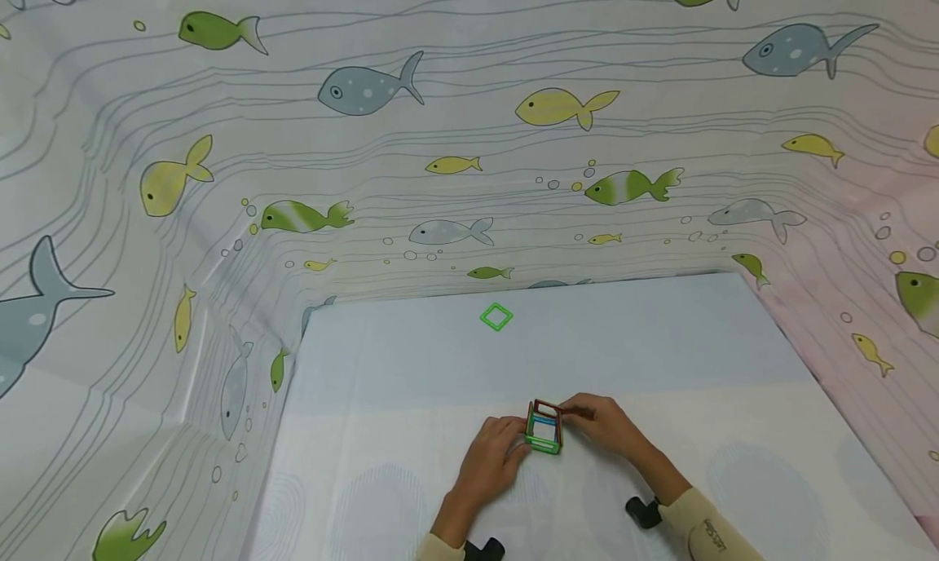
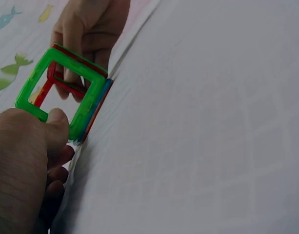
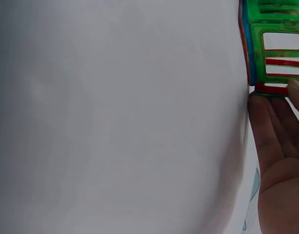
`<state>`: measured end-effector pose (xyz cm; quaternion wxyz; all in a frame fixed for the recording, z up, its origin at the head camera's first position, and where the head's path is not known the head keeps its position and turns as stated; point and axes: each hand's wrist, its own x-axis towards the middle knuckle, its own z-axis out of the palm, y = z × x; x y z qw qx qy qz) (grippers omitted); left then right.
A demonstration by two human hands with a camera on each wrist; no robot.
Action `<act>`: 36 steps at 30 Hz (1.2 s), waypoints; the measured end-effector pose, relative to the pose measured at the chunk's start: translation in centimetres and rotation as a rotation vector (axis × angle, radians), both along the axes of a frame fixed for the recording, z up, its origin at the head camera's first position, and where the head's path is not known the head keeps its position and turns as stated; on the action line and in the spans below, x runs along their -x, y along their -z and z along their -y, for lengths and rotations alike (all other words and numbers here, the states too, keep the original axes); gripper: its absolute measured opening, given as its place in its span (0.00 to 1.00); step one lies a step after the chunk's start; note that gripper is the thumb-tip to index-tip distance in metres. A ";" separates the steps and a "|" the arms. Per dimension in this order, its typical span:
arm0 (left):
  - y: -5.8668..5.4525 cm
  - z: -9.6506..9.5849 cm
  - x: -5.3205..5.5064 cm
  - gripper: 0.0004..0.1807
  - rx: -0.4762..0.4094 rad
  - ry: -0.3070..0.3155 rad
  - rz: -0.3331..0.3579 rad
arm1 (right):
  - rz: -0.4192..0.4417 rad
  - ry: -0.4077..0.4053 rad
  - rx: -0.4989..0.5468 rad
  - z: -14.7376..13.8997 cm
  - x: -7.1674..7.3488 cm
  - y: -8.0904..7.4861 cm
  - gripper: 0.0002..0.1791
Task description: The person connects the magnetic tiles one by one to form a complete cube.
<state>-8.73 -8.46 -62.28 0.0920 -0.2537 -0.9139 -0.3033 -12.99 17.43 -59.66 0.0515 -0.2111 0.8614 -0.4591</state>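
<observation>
A small open box of magnetic tiles (image 1: pixel 544 447), with green, red and blue frames, stands on the white table between both hands. My left hand (image 1: pixel 490 461) grips its left side; in the left wrist view the thumb (image 2: pixel 56 119) presses a green square tile (image 2: pixel 90 108). My right hand (image 1: pixel 607 427) pinches the box's right side. In the right wrist view its thumb (image 3: pixel 296 92) and fingertips lie at a red-edged tile (image 3: pixel 273 90). A blue tile edge (image 3: pixel 252 58) shows at the box's bottom.
One loose green square tile (image 1: pixel 504 310) lies near the table's back edge. The white table (image 1: pixel 411 365) meets fish-patterned sheeting (image 1: pixel 381 165) behind and at the sides. Black wrist cameras (image 1: pixel 642 512) sit by the beige sleeves (image 1: pixel 707 528).
</observation>
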 end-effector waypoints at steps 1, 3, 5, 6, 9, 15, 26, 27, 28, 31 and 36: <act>0.0 0.0 0.0 0.14 0.000 0.000 -0.001 | -0.005 -0.007 -0.002 0.0 0.0 0.0 0.09; -0.1 0.0 0.0 0.14 -0.001 0.001 0.000 | -0.010 -0.019 -0.001 0.0 0.0 -0.1 0.09; 0.0 0.0 -0.1 0.15 -0.002 0.005 0.000 | -0.021 -0.025 -0.004 0.0 -0.1 -0.1 0.09; 0.0 0.0 -0.1 0.16 -0.002 0.007 -0.001 | -0.023 -0.026 -0.004 0.0 0.0 -0.1 0.09; 0.1 0.0 0.0 0.18 -0.016 0.021 -0.022 | -0.036 -0.033 -0.004 -0.1 0.1 0.0 0.10; 0.0 0.1 -0.1 0.21 -0.028 0.015 -0.008 | -0.050 -0.059 0.005 -0.1 0.1 0.1 0.10; 0.0 0.1 -0.2 0.24 -0.026 0.000 0.016 | -0.031 -0.129 -0.027 0.1 0.4 0.2 0.13; 0.0 0.1 -0.2 0.24 -0.025 -0.001 0.019 | -0.032 -0.144 -0.032 0.2 0.4 0.3 0.14; 0.0 0.1 -0.1 0.23 -0.023 -0.001 0.021 | -0.037 -0.159 -0.040 0.3 0.5 0.3 0.15; 0.2 0.1 -0.1 0.23 -0.025 0.000 0.025 | -0.061 -0.185 -0.081 0.8 0.7 0.4 0.17; 0.2 0.2 -0.1 0.23 -0.039 0.007 0.045 | -0.113 -0.161 -0.172 1.6 1.1 0.5 0.16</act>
